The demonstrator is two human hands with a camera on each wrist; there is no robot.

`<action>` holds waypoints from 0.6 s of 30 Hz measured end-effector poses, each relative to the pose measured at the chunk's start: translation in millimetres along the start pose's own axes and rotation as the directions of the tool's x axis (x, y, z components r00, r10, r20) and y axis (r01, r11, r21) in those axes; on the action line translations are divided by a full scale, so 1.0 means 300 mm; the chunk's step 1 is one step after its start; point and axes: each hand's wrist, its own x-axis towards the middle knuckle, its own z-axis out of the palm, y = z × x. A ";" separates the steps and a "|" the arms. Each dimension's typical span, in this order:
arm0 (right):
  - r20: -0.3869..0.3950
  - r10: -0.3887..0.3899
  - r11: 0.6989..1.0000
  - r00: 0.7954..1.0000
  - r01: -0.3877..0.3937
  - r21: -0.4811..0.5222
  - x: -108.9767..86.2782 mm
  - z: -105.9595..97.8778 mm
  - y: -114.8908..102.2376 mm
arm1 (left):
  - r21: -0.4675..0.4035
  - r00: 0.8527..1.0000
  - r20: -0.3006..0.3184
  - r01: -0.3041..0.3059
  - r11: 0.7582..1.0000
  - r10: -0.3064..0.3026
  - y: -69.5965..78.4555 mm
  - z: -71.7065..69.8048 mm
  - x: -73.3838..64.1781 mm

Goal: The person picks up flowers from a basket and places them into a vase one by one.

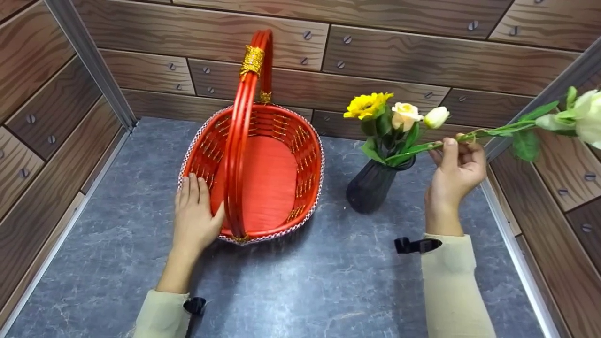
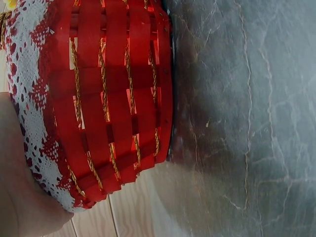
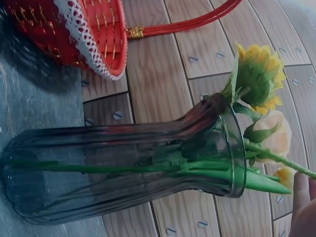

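My left hand [image 1: 197, 220] rests on the left rim of a red woven basket [image 1: 265, 188], fingers straight over the edge and thumb spread toward the tall handle [image 1: 242, 122]. In the left wrist view the same hand [image 2: 22, 187] lies against the basket's white lace trim [image 2: 30, 84]. With thumb and fingertips, my right hand [image 1: 458, 173] pinches the green stem of a white flower [image 1: 591, 117]. That stem slants from the mouth of a dark glass vase [image 1: 371, 185] out to the right. A sunflower [image 1: 368, 105], a peach rose [image 1: 406, 116] and a white bud [image 1: 436, 117] rise from the vase.
The basket and vase stand on a grey marbled tabletop [image 1: 300, 291], basket left, vase right. Wood-patterned panels [image 1: 385, 51] wall the back and both sides, with metal strips [image 1: 516, 267] along the side edges. The basket's handle arches high over its opening.
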 end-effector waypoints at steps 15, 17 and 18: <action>0.131 0.028 0.962 0.991 0.008 -0.274 -0.016 -0.029 0.070 | 0.013 1.000 0.011 -0.001 1.000 0.001 0.004 -0.004 0.001; 0.142 0.038 0.960 0.989 0.004 -0.281 -0.019 -0.033 0.074 | 0.011 1.000 0.004 -0.002 1.000 0.001 0.002 -0.002 0.000; 0.147 0.039 0.959 0.988 0.004 -0.282 -0.021 -0.035 0.076 | 0.010 1.000 -0.003 -0.003 1.000 0.003 0.001 -0.002 0.000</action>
